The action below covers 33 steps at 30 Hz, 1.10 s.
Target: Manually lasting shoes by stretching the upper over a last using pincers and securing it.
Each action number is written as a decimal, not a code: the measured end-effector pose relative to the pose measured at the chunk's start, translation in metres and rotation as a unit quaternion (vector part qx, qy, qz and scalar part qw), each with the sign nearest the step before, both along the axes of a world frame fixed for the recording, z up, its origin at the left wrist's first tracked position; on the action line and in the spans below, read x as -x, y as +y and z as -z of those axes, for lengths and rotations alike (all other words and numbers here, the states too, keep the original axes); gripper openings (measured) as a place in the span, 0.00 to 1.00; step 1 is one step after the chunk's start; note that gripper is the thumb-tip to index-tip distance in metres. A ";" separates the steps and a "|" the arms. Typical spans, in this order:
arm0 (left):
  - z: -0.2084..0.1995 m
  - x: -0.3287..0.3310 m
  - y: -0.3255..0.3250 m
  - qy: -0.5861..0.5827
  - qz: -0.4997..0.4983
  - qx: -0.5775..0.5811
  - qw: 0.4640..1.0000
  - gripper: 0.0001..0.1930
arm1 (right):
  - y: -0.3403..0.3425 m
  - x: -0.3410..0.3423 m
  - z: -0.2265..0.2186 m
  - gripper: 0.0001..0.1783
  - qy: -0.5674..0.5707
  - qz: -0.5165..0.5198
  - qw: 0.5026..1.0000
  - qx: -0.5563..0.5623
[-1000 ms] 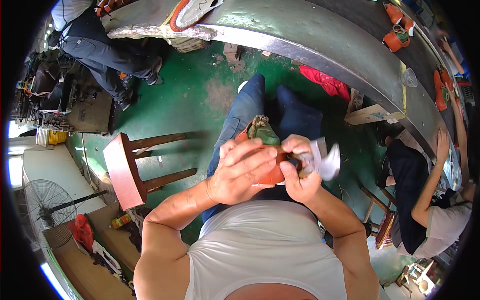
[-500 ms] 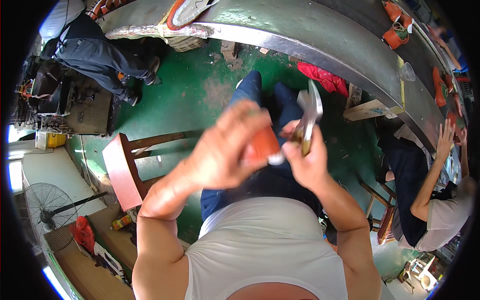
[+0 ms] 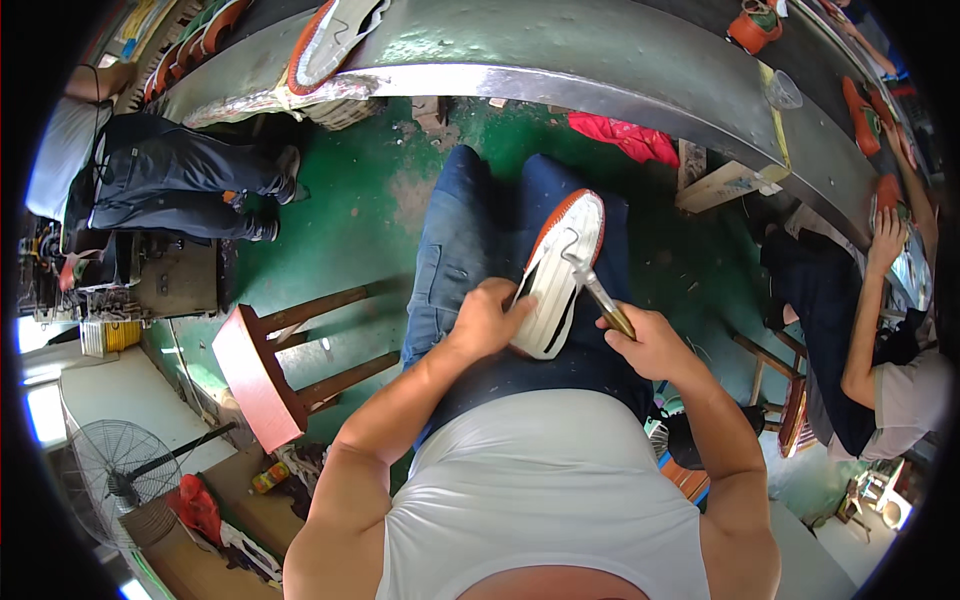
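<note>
A half-made shoe (image 3: pixel 541 312) lies bottom up on my thighs, its toe pointing away from me. Its underside is white, with an orange upper (image 3: pixel 585 205) gathered round the toe and dark slots along the sides. My left hand (image 3: pixel 492 318) grips the shoe's left edge near the heel, thumb on the white underside. In my right hand (image 3: pixel 640 338) is a hammer (image 3: pixel 597 290) with a shiny metal head and neck and a brownish-yellow handle. The head is over the front half of the underside; whether it touches is unclear.
A long metal-edged bench (image 3: pixel 480 82) curves across the far side, bearing another orange-and-white shoe (image 3: pixel 325 45). A wooden stool (image 3: pixel 262 375) and a fan (image 3: pixel 120 480) stand left. One person (image 3: pixel 170 165) is at far left, another (image 3: pixel 860 320) at right. Red cloth (image 3: pixel 625 138) lies beneath the bench.
The shoe has come down from between my raised hands onto my thighs, bottom up. My left hand has lowered, and the hammer has swung over the shoe's underside.
</note>
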<state>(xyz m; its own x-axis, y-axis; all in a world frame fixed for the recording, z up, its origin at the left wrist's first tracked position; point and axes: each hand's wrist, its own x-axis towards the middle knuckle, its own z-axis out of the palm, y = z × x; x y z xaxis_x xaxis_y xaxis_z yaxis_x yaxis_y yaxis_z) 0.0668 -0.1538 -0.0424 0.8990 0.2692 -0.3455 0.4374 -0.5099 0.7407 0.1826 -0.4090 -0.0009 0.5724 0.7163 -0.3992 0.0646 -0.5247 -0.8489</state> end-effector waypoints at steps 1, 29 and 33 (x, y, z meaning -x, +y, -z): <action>0.003 -0.001 0.000 -0.039 0.005 -0.005 0.999 0.17 | 0.001 -0.003 -0.002 0.15 -0.008 -0.047 0.999 0.019; 0.075 -0.028 -0.018 -0.090 -0.058 0.236 0.966 0.34 | 0.046 -0.057 0.000 0.15 -0.118 -0.174 0.966 0.154; 0.053 -0.044 -0.013 -0.213 0.018 0.114 0.970 0.34 | 0.043 -0.012 0.045 0.13 0.054 0.043 0.997 0.031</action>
<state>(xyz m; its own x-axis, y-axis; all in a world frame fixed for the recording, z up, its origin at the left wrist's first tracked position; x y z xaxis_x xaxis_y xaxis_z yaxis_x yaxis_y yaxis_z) 0.1103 -0.1672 -0.0959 0.9806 0.1955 0.0127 0.0518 -0.3214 0.9455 0.1946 -0.3661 -0.0463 0.5818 0.6390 -0.5032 -0.0721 -0.5757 -0.8145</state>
